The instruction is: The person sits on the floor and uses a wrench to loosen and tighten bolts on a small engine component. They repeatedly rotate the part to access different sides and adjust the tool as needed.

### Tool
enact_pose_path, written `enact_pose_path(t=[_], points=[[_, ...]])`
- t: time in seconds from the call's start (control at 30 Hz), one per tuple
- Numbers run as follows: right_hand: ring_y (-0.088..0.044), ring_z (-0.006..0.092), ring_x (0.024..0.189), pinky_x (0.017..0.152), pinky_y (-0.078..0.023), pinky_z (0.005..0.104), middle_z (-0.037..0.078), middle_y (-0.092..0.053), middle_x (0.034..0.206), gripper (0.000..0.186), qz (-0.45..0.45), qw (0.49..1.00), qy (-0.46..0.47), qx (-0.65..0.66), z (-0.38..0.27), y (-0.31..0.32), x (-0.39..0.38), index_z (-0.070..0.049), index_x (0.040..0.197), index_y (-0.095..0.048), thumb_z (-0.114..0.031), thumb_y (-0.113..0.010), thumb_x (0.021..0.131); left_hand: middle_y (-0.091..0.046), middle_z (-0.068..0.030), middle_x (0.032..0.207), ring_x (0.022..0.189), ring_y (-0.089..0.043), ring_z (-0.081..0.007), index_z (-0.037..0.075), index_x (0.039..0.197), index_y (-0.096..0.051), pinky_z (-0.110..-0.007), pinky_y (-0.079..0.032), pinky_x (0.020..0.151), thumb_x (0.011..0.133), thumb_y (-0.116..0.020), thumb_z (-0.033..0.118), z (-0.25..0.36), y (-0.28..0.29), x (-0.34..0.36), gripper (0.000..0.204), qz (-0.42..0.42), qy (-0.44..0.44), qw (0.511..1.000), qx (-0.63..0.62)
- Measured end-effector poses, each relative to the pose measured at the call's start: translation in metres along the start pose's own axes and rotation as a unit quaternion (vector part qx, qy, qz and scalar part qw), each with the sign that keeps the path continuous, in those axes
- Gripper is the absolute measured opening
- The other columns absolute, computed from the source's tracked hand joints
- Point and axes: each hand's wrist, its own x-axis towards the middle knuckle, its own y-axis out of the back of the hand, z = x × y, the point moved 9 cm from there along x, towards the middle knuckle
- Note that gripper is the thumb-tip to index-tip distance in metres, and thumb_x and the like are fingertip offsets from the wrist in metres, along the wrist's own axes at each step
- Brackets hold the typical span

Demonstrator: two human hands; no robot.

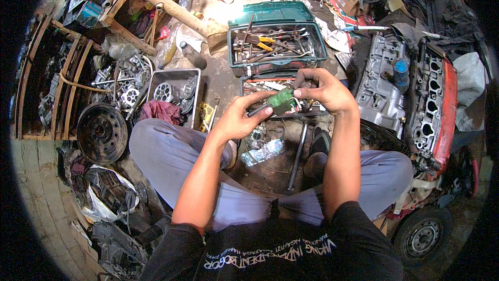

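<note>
Between my hands, over the toolbox tray, is a small green part [281,101], chunky and partly see-through; its exact kind I cannot make out. My left hand [245,116] grips it from the left, thumb on top, with a dark strip showing between thumb and fingers. At its right end, my right hand [327,92] pinches it between thumb and bent fingers. Just below lies the tray [258,79] with several metal tools, partly hidden by my hands. Behind it stands an open green toolbox [235,66] holding pliers and several wrenches.
Between my crossed legs lie a clear plastic packet [263,152] and a long metal bar [297,157]. On the left stand a grey bin [199,84] of metal parts and a steel wheel rim [103,131]. Engine parts, including a valve cover [382,91], sit on the right.
</note>
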Motion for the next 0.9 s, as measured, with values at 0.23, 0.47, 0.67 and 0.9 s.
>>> enact_pose_path(t=[0.23, 0.47, 0.67, 0.9], points=[[-0.057, 0.0135, 0.083, 0.074, -0.044, 0.0293, 0.003, -0.064, 0.084, 0.026, -0.018, 0.998, -0.019, 0.048, 0.005, -0.014, 0.004, -0.003, 0.088, -0.07, -0.024, -0.079, 0.077, -0.07, -0.0152, 0.12, 0.115, -0.065, -0.0246, 0.004, 0.121, -0.067, -0.036, -0.047, 0.1, 0.08, -0.081, 0.019, 0.015, 0.015, -0.002, 0.046, 0.023, -0.014, 0.995, 0.094], [-0.051, 0.0074, 0.07, 0.062, -0.037, 0.0268, -0.003, -0.059, 0.072, 0.024, -0.046, 0.992, -0.055, 0.101, 0.006, -0.024, 0.003, -0.004, 0.086, -0.068, -0.022, -0.08, 0.074, -0.073, -0.0127, 0.11, 0.108, -0.068, -0.0246, 0.007, 0.114, -0.072, -0.036, -0.049, 0.097, 0.073, -0.086, 0.022, 0.021, 0.024, -0.003, 0.045, 0.027, -0.006, 0.992, 0.124], [-0.055, 0.0107, 0.074, 0.064, -0.042, 0.0264, 0.002, -0.063, 0.08, 0.023, -0.033, 0.988, -0.087, 0.126, 0.015, -0.037, 0.0, -0.002, 0.09, -0.069, -0.018, -0.075, 0.073, -0.074, -0.0151, 0.103, 0.094, -0.072, -0.0262, 0.007, 0.112, -0.074, -0.037, -0.053, 0.087, 0.072, -0.087, 0.024, 0.028, 0.037, -0.009, 0.046, 0.001, 0.002, 0.979, 0.206], [-0.062, 0.0158, 0.069, 0.062, -0.051, 0.0291, 0.007, -0.067, 0.086, 0.027, 0.043, 0.982, -0.148, 0.111, -0.014, 0.039, -0.026, 0.003, 0.096, -0.069, -0.018, -0.076, 0.081, -0.073, -0.0201, 0.102, 0.098, -0.072, -0.0283, 0.002, 0.11, -0.073, -0.036, -0.053, 0.088, 0.074, -0.085, 0.028, 0.009, 0.053, -0.012, 0.045, 0.039, -0.003, 0.99, 0.137]])
